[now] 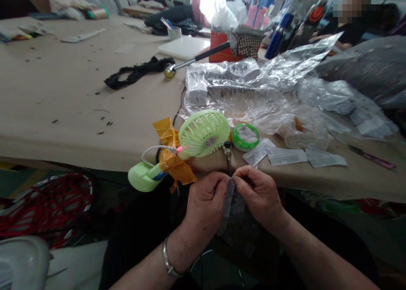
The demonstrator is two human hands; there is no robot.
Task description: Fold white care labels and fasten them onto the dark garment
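My left hand (204, 203) and my right hand (258, 197) meet just below the table's front edge, both pinched on one narrow grey printed label strip (228, 199) that hangs down between them. The left wrist wears a silver bracelet. Dark fabric (241, 235) lies in my lap under the hands. Directly above them stand a small light-green hand fan (203, 133) taped with orange tape and a thin dark metal tool (227, 152) upright at the table edge.
A green tape ring (245, 136) and several flat label strips (287, 156) lie at the table edge. Clear plastic bags of labels (241, 91), a hammer (196, 59), black trim (136, 72) and scissors (371, 156) lie beyond. A person sits at the far right (355, 23).
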